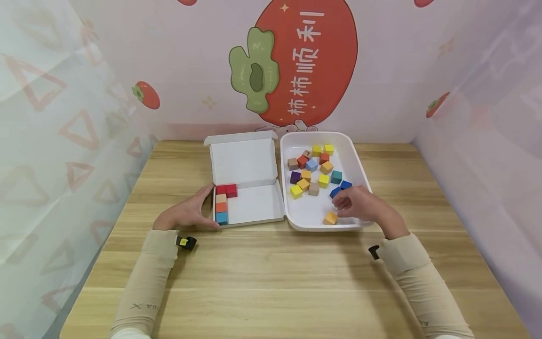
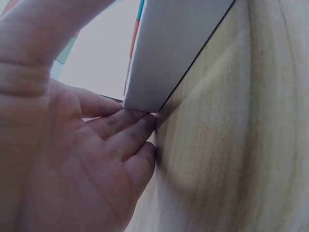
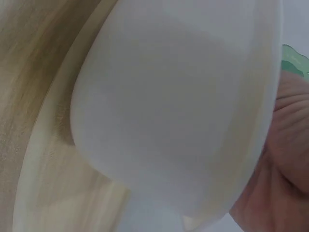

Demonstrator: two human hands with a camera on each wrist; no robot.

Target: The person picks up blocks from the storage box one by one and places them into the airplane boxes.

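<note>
At the left end of an open white cardboard box (image 1: 254, 207) is my left hand (image 1: 190, 209). Its thumb touches the near corner, and its extended fingers (image 2: 125, 130) reach the far corner. Along the box's left side stand a blue cube (image 1: 221, 218), an orange-red cube (image 1: 221, 207) and a pale wood cube (image 1: 221, 198); two red cubes (image 1: 231, 190) line the back. Over a white tray (image 1: 305, 221), my right hand (image 1: 360, 205) bends its fingers beside blue cubes (image 1: 335, 192) and an orange cube (image 1: 330, 218). Whether it pinches anything is hidden.
Several loose cubes, among them yellow (image 1: 296, 191), purple (image 1: 295, 177) and green (image 1: 336, 177) ones, lie in the tray. The box's lid (image 1: 243, 162) stands raised at the back. Wood tabletop (image 1: 271, 273) extends in front, and a printed wall (image 1: 182, 70) rises behind.
</note>
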